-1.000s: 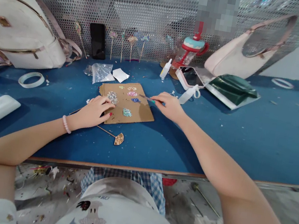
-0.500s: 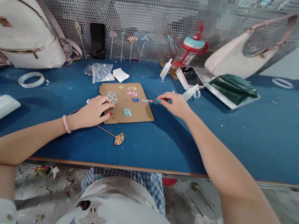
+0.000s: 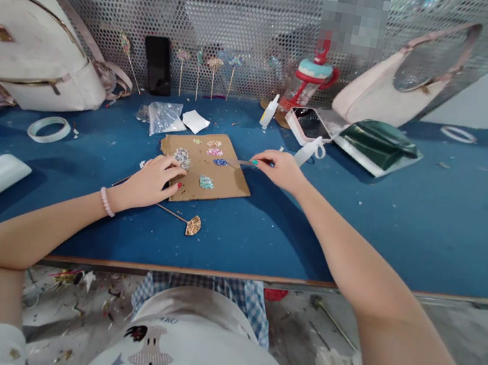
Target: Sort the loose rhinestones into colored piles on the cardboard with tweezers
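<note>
My right hand [image 3: 278, 170] pinches a thin, flat metal tool [image 3: 242, 163]. Its far tip reaches the pile of blue beads or chips [image 3: 220, 162] on a piece of cardboard [image 3: 229, 183]. Spread over the left edge of that cardboard, the fingers of my left hand [image 3: 154, 178] are apart, beside a silvery pile [image 3: 181, 158]. Pink bits [image 3: 214, 152] and a turquoise pile [image 3: 207, 182] lie on the same board. Close to my left hand, a gold fan-shaped ornament on a stick [image 3: 193, 225] rests on the blue table.
Behind the cardboard are a plastic bag [image 3: 165, 119], a white paper [image 3: 195, 121] and glue bottles [image 3: 269, 111]. Several ornaments on sticks [image 3: 214, 70] stand by the perforated metal panel. A backpack [image 3: 37, 39], tape roll [image 3: 49, 129], cup [image 3: 308, 84] and handbag [image 3: 373, 92] flank the work area.
The tool in my right hand has turned slightly, its flat face catching less light, with the tip still at the blue pile. My left hand stays on the cardboard. The view shifts slightly.
</note>
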Demonstrator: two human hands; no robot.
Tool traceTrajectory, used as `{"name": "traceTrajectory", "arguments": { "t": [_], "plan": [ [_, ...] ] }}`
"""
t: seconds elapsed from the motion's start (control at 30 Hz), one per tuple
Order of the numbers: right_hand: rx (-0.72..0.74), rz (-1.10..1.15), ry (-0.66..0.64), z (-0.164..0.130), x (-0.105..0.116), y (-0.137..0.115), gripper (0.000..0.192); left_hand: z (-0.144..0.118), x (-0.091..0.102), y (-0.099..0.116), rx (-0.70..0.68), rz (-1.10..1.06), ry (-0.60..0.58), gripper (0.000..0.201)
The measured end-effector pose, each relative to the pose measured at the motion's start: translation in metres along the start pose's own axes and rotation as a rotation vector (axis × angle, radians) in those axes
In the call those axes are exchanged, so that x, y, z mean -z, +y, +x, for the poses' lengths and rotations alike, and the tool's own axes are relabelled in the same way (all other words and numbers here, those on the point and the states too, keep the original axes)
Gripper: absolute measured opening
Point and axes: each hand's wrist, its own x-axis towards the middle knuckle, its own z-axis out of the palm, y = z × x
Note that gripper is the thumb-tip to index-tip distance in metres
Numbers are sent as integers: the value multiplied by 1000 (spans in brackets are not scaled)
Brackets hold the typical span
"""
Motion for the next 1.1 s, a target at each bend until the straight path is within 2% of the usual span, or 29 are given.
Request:
{"name": "traceTrajectory", "arguments": {
  "t": [0.23, 0.63, 0.83, 1.1],
  "plan": [
    [-40, 25, -48, -1, 6, 7, 23, 0, 0, 0, 3, 6, -5, 34],
    [-30, 44, -26, 0, 2, 3, 26, 0, -4, -4, -17, 16, 18, 35],
    [-29, 115, -97, -1, 5, 6, 28, 0, -3, -3, -10, 15, 11, 35],
    [-51, 110, -45, 0, 2, 4, 28, 1, -1, -1, -3, 17, 3, 33]
  ]
}}
